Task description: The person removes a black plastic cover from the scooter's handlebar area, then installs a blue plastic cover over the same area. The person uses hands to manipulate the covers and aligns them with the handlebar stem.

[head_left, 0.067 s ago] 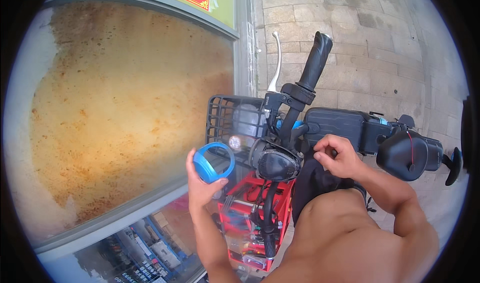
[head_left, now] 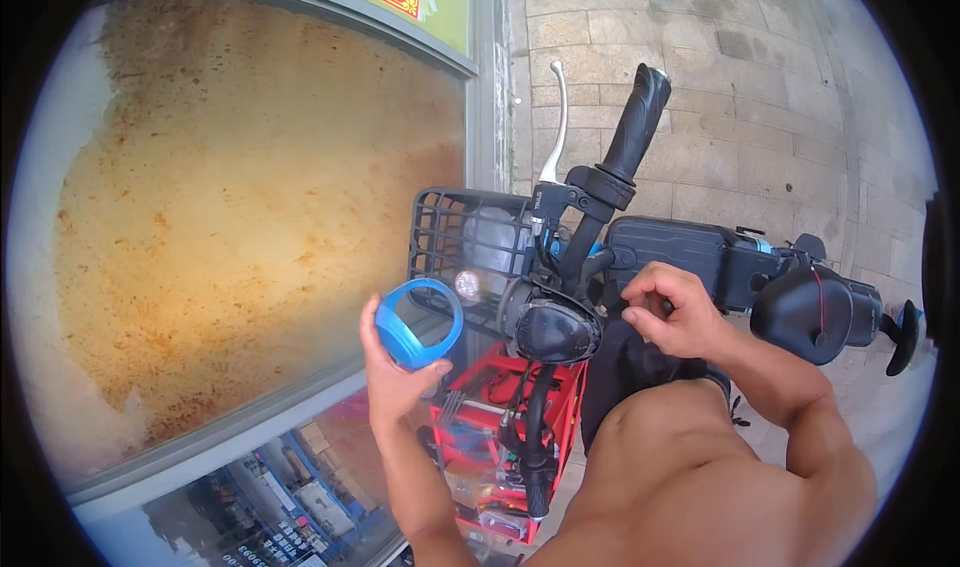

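My left hand [head_left: 395,382] holds a blue plastic ring-shaped piece [head_left: 400,343], open in the middle and wider along one side. The fingers lie behind it and the thumb presses its lower edge. Just right of it stands an electric bike with a black rounded housing [head_left: 558,329] at its handlebar. My right hand [head_left: 683,312] hovers near the bike's dark frame, its fingers curled and thumb close to them. Whatever may be between those fingertips cannot be made out.
A black basket [head_left: 425,237] carries a clear plastic item. The handlebar grip [head_left: 635,127] and silver brake lever [head_left: 560,117] jut forward. Below is a red cart [head_left: 448,467] holding tools. Glass panels in a grey frame [head_left: 484,117] border the left; the bike seat [head_left: 795,312] lies right.
My left hand and the blue ring have shifted slightly left. My right hand is almost still, a touch higher.
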`<state>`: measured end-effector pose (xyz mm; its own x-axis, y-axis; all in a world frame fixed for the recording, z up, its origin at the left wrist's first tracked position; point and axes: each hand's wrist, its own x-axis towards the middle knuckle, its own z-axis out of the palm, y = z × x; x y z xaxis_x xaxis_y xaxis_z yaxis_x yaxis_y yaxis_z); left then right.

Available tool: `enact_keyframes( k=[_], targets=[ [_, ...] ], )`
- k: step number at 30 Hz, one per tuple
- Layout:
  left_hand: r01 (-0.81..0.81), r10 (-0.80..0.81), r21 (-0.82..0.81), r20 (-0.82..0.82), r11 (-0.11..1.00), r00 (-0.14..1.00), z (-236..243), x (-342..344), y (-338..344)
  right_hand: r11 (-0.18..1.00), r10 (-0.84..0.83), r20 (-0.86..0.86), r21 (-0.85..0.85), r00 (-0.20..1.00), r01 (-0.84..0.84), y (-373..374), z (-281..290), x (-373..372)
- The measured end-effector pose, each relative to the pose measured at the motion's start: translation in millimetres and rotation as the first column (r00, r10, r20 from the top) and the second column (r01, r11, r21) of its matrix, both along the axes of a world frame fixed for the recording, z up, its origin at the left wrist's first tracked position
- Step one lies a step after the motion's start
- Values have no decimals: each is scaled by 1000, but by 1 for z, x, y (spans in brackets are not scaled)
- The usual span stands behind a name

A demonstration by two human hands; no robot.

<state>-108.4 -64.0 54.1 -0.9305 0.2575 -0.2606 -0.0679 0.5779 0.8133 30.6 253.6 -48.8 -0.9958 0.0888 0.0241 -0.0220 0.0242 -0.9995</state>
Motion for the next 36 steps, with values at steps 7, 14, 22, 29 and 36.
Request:
enact_keyframes(
  k=[7, 14, 22, 29, 36],
  targets=[
    [309, -223, 357, -261, 881, 939, 60, -12, 85, 928, 145, -365, 372, 920, 2, -6, 87, -104],
    [412, -302, 352, -329, 840, 895, 64, -20, 89, 969, 131, 25, -216, 991, -122, -21, 71, -117],
    [44, -176, 363, 338, 931, 924, -83, -11, 31, 789, -366, 63, -508, 929, 345, 33, 31, -117],
    [101, -239, 402, 310, 910, 920, -145, 15, 35, 701, -473, -55, -628, 880, 337, 35, 7, -110],
    [123, -233, 398, 240, 909, 942, -141, 13, 38, 733, -446, -146, -625, 883, 267, 34, 12, -114]
  ],
)
